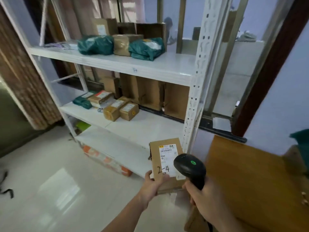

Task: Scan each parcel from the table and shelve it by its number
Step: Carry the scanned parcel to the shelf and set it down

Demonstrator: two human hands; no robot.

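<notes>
Fingers (164, 179) of the left hand (153, 185) pinch the lower edge of a small cardboard parcel (167, 160) marked 2-4, while the right hand (200, 196) wraps the scanner (189, 167) handle. It looks light and stiff, safest gripped by its edges, with the white shelf (133, 129) beyond.

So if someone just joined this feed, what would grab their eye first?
Probably the cardboard parcel marked "2-4", held up low in the middle by the left hand. The right hand grips a black scanner with a green spot beside it. Behind stands the white shelf rack, with green bags on its upper board.
</notes>
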